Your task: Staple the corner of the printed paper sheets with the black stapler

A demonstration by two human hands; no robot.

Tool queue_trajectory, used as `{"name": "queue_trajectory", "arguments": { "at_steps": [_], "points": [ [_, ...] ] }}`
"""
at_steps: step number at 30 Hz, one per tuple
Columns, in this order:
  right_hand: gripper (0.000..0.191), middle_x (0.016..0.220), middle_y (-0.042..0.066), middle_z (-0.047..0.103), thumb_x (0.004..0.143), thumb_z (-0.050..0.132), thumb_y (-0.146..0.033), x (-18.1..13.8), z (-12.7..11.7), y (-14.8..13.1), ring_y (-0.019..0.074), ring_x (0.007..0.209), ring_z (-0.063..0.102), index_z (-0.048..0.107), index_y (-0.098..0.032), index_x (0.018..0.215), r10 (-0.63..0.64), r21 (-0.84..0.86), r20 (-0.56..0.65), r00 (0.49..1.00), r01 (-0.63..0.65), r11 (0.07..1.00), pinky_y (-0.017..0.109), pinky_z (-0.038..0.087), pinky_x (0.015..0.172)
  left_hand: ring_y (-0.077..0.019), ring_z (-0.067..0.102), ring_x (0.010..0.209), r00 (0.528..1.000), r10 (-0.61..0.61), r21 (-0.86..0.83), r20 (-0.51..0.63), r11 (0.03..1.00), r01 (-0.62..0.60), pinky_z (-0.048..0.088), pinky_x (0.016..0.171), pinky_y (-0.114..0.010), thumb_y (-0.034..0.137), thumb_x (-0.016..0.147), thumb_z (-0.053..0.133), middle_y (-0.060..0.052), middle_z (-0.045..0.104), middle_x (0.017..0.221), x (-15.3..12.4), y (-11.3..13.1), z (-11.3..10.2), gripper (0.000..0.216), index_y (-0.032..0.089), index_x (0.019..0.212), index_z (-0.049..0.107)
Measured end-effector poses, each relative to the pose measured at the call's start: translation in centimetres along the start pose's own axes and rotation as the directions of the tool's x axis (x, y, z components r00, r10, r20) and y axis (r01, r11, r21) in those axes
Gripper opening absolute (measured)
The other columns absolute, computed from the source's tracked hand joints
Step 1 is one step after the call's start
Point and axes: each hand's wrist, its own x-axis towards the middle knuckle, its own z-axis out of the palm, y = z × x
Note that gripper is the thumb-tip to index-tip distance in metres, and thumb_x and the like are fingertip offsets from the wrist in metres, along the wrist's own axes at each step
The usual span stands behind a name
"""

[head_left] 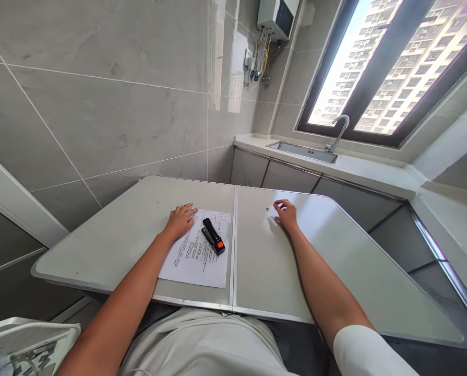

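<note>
Black, orange-marked stapler (213, 236) lies on printed paper (192, 269); left fingers (186, 208) spread, right fingers (283, 202) curled, grip unclear.

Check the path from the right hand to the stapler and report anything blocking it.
Nothing visible blocks it. Between the right hand and the black stapler lie the tabletop's seam, tiny dark specks near the fingertips, and the edge of the paper.
</note>
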Motion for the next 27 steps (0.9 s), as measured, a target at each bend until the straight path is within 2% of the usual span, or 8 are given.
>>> {"name": "queue_trajectory", "arguments": {
  "at_steps": [3,6,9,13,16,20,23,27],
  "points": [
    [0.036,0.099,0.009,0.074,0.085,0.063,-0.038,0.0,-0.1,2.0,0.0208,0.081,0.065,0.075,-0.018,0.112,0.016,0.016,0.054,0.998,-0.017,1.000,0.033,0.051,0.077,-0.0324,0.036,0.150,0.998,-0.010,-0.007,0.065,1.000,0.011,0.024,0.122,-0.061,0.027,0.101,0.038,-0.003,0.047,0.162,-0.2,-0.1,0.0,0.053,0.031,0.151,0.054],
    [0.031,0.089,0.006,0.075,0.080,0.070,-0.035,0.0,0.9,2.0,0.0211,0.081,0.064,0.080,-0.022,0.106,-0.013,0.016,0.127,0.992,0.011,1.000,0.033,0.050,0.079,-0.0300,0.039,0.150,0.996,-0.030,-0.025,0.085,0.999,0.032,0.023,0.124,-0.059,0.026,0.101,0.035,-0.003,0.049,0.161,-0.4,-0.2,0.0,0.054,0.031,0.152,0.053],
    [0.018,0.095,0.005,0.077,0.081,0.065,-0.028,0.1,1.3,1.5,0.0218,0.086,0.063,0.081,-0.025,0.090,-0.064,0.010,0.164,0.984,0.063,0.998,0.035,0.048,0.087,-0.0288,0.040,0.150,0.997,-0.030,-0.030,0.075,0.999,0.033,0.024,0.125,-0.056,0.027,0.100,0.037,-0.003,0.050,0.161,-0.4,-0.2,0.0,0.052,0.032,0.149,0.056],
    [0.022,0.096,0.009,0.077,0.083,0.058,-0.020,0.0,1.6,0.1,0.0246,0.090,0.063,0.080,-0.022,0.084,-0.074,-0.018,0.139,0.988,0.077,0.997,0.038,0.047,0.092,-0.0279,0.041,0.149,0.997,-0.034,-0.034,0.064,0.999,0.036,0.024,0.125,-0.055,0.028,0.101,0.038,-0.002,0.051,0.160,-0.4,-0.2,0.0,0.051,0.033,0.147,0.058],
    [0.027,0.101,0.011,0.078,0.087,0.053,-0.019,-0.2,3.6,-3.1,0.0248,0.090,0.063,0.079,-0.020,0.096,-0.085,-0.016,0.104,0.991,0.087,0.996,0.041,0.046,0.095,-0.0282,0.041,0.149,0.997,-0.042,-0.040,0.067,0.998,0.045,0.023,0.125,-0.056,0.028,0.100,0.038,-0.002,0.050,0.160,-0.4,0.0,0.0,0.051,0.032,0.147,0.058],
    [0.029,0.104,0.004,0.079,0.088,0.058,-0.016,0.2,8.9,-10.4,0.0198,0.088,0.064,0.075,-0.023,0.111,-0.205,0.082,0.193,0.959,0.193,0.978,0.036,0.048,0.097,-0.0275,0.042,0.147,0.997,-0.037,-0.048,0.061,0.998,0.040,0.024,0.125,-0.055,0.027,0.100,0.039,-0.003,0.052,0.159,-0.5,0.1,0.1,0.050,0.031,0.145,0.059],
    [0.036,0.113,0.002,0.077,0.096,0.059,-0.020,1.4,12.5,-15.7,0.0166,0.094,0.062,0.065,-0.022,0.131,-0.262,0.156,0.233,0.937,0.230,0.961,0.040,0.045,0.108,-0.0274,0.044,0.146,0.999,-0.033,-0.061,0.042,0.998,0.035,0.025,0.124,-0.056,0.026,0.100,0.039,-0.004,0.053,0.158,-0.6,0.1,0.1,0.049,0.031,0.143,0.060],
    [0.039,0.131,0.010,0.066,0.103,0.063,-0.035,2.3,15.7,-19.1,0.0220,0.109,0.066,0.059,-0.017,0.136,-0.289,0.209,0.336,0.897,0.228,0.951,0.046,0.057,0.098,-0.0297,0.044,0.145,0.999,-0.023,-0.069,0.035,0.997,0.026,0.025,0.122,-0.058,0.025,0.100,0.039,-0.005,0.054,0.157,-0.5,0.0,0.1,0.048,0.030,0.142,0.061]
  ]
}}
